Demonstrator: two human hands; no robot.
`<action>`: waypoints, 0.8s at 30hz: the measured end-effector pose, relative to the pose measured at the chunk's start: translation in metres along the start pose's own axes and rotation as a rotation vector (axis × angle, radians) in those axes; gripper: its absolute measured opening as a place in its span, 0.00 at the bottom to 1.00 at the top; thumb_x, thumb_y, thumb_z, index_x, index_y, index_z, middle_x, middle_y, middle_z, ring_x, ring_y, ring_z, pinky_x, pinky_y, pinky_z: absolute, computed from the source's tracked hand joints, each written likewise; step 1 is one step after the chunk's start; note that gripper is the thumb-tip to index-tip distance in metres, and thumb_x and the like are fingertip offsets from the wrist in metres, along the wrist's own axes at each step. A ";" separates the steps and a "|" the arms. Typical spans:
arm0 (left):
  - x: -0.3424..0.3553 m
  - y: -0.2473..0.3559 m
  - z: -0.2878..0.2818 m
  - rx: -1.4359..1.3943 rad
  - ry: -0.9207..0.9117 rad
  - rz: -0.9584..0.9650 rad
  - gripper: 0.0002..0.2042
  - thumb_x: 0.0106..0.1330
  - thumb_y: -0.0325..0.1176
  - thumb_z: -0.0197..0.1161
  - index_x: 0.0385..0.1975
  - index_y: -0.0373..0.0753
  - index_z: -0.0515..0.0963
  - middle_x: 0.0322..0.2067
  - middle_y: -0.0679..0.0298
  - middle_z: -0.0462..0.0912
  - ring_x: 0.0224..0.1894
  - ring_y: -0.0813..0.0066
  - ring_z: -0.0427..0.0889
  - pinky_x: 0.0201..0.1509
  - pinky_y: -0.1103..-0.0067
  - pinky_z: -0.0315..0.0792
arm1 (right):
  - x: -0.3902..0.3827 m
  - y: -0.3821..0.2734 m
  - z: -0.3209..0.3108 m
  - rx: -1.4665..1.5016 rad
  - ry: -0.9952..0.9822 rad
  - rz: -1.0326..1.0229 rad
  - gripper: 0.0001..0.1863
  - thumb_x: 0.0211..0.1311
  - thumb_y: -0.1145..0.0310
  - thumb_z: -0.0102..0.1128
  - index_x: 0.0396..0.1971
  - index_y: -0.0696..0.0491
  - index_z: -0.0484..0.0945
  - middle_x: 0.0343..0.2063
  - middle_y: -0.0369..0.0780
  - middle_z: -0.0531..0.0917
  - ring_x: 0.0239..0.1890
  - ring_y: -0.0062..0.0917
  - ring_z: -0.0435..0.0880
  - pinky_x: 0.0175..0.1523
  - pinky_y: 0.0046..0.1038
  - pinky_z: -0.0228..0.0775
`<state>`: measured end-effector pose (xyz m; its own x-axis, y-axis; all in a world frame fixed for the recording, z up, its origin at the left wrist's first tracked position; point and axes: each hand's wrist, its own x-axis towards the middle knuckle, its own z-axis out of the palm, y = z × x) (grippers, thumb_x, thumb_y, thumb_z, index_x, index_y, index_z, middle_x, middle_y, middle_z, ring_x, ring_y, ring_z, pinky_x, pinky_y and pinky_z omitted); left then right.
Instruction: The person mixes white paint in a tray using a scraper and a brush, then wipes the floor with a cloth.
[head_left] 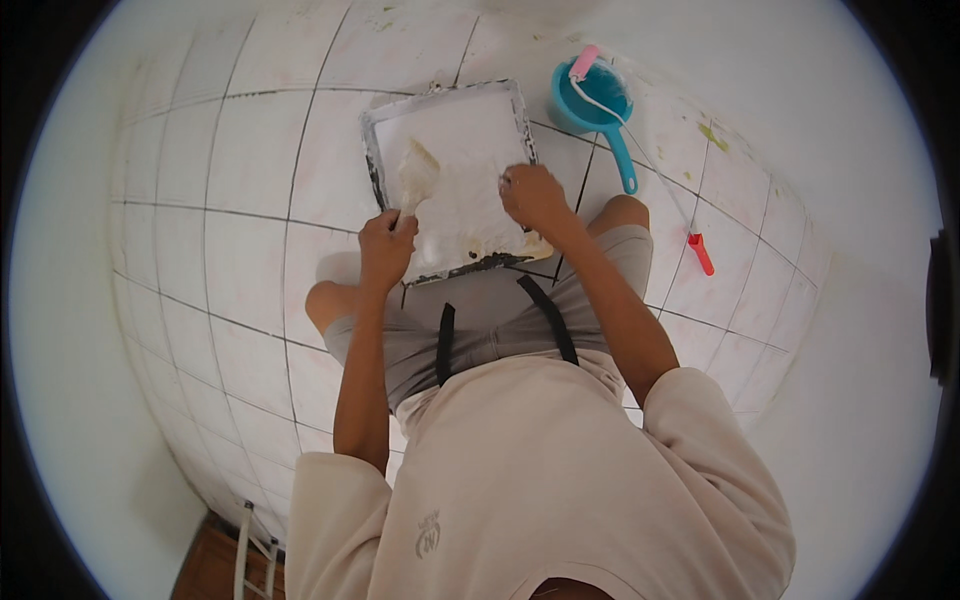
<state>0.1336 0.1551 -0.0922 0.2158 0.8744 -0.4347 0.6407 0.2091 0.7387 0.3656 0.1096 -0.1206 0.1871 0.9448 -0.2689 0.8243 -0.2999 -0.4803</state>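
Left hand [388,248] grips a brush [420,175] above the tray [485,264]; right hand [535,200], hold unclear, overlaps its edge.

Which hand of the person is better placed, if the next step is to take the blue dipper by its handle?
Probably the right hand: it is nearer to the dipper's handle, while the left hand holds the brush.
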 end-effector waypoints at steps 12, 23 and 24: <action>-0.020 0.168 0.018 0.105 -0.359 0.316 0.12 0.62 0.30 0.56 0.37 0.26 0.77 0.23 0.57 0.81 0.22 0.75 0.82 0.29 0.81 0.74 | -0.072 0.023 0.047 0.579 -0.064 0.050 0.15 0.57 0.62 0.55 0.36 0.58 0.80 0.30 0.52 0.81 0.35 0.48 0.80 0.43 0.41 0.71; 0.102 0.304 0.148 0.544 -0.399 0.658 0.12 0.55 0.31 0.55 0.23 0.24 0.78 0.20 0.54 0.83 0.22 0.68 0.84 0.33 0.79 0.77 | -0.078 0.040 0.055 0.769 -0.042 -0.123 0.16 0.56 0.61 0.56 0.38 0.58 0.80 0.31 0.51 0.82 0.35 0.46 0.81 0.44 0.38 0.72; 0.115 0.307 0.158 0.638 -0.399 0.709 0.10 0.50 0.30 0.58 0.16 0.28 0.76 0.18 0.53 0.81 0.22 0.63 0.83 0.33 0.75 0.76 | -0.078 0.041 0.057 0.781 -0.033 -0.118 0.16 0.56 0.61 0.56 0.38 0.58 0.80 0.31 0.51 0.82 0.35 0.46 0.81 0.44 0.38 0.72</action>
<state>0.4712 0.2506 0.0031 0.8502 0.4730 -0.2310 0.5174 -0.6701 0.5321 0.3548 0.0157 -0.1668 0.0953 0.9755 -0.1985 0.2219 -0.2152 -0.9510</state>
